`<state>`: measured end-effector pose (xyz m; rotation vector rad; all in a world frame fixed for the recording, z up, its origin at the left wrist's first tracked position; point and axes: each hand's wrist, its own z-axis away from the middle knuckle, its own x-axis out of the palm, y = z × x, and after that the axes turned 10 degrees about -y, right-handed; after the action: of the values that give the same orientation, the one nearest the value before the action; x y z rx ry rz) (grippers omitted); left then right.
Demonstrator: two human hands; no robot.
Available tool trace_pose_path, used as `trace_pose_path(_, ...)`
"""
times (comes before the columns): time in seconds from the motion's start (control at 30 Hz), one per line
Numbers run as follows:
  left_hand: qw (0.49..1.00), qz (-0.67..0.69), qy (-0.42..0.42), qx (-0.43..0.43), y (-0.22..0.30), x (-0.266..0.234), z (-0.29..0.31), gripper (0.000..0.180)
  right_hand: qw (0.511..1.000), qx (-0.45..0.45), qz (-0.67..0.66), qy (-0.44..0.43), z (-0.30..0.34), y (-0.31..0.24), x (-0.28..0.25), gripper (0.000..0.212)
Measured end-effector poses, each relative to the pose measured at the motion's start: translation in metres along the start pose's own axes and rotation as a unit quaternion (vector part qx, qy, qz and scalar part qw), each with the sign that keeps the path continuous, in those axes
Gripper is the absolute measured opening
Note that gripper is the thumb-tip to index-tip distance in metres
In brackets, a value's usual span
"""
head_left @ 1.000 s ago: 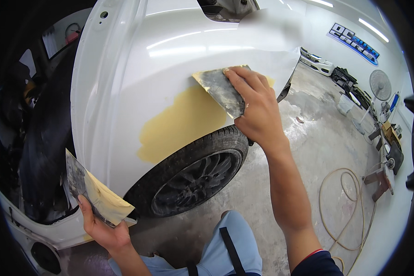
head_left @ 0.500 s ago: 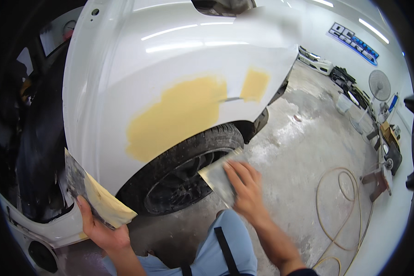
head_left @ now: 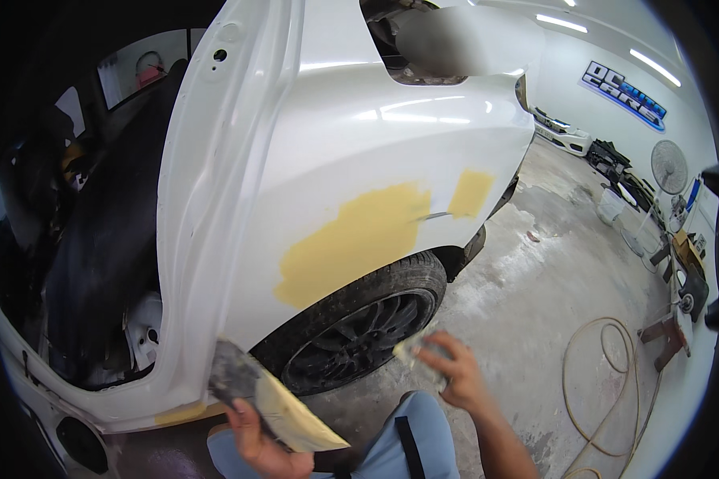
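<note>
My left hand [head_left: 268, 453] grips a filler mixing board [head_left: 236, 379], thumb on its face. Yellow body filler [head_left: 295, 415] coats the board's right part. In my right hand [head_left: 465, 382] is a flat filler spreader [head_left: 413, 353] with yellow filler along its edge, slightly blurred and seen at a steep angle. Both tools are apart from the white car's rear quarter panel [head_left: 303, 188]. A large yellow filler patch [head_left: 359, 227] covers the panel above the wheel [head_left: 359, 335]. Right of it, past a dark crease, lies a smaller yellow patch [head_left: 471, 194].
The door opening [head_left: 96, 263] is dark at left. A coiled hose [head_left: 566, 375] lies on the concrete floor [head_left: 503, 319] at right. Along the right wall stand a fan [head_left: 669, 168], a white bucket [head_left: 610, 206] and a brown stand [head_left: 669, 339].
My view has shifted, so the car sits lower and further right. Both hands are lower in view. The board has tipped toward the lower right, and the spreader has turned more edge-on.
</note>
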<state>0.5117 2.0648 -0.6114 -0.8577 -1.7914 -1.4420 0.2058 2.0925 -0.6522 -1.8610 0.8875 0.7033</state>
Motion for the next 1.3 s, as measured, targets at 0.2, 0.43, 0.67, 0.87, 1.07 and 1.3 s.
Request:
trace_pose_path(0.2,0.995,-0.079,-0.025,0.051,0.046,-0.004,-0.046,0.049,0.836,0.232,-0.418,0.270,-0.105,0.009,0.001,0.052)
trace_pose_path(0.43,0.964,-0.263,-0.016,-0.025,0.116,0.013,-0.073,0.072,0.764,0.356,-0.438,0.314,-0.158,-0.033,-0.009,0.050)
trace_pose_path(0.67,0.956,-0.267,0.083,-0.089,0.162,0.010,-0.068,0.061,0.857,0.289,-0.251,0.346,-0.163,-0.067,0.054,0.070)
trace_pose_path(0.87,0.956,-0.267,0.100,-0.067,0.185,0.024,-0.065,0.046,0.970,0.091,-0.215,0.067,-0.093,-0.193,0.157,0.075)
trace_pose_path(1.07,0.973,-0.179,0.131,-0.068,0.211,0.137,-0.043,0.041,0.951,0.220,-0.214,0.027,0.036,-0.220,0.020,0.060)
trace_pose_path(1.3,0.929,-0.032,0.177,-0.322,0.135,0.328,0.024,0.034,0.923,0.109,-0.368,-0.003,0.014,-0.259,-0.306,0.068)
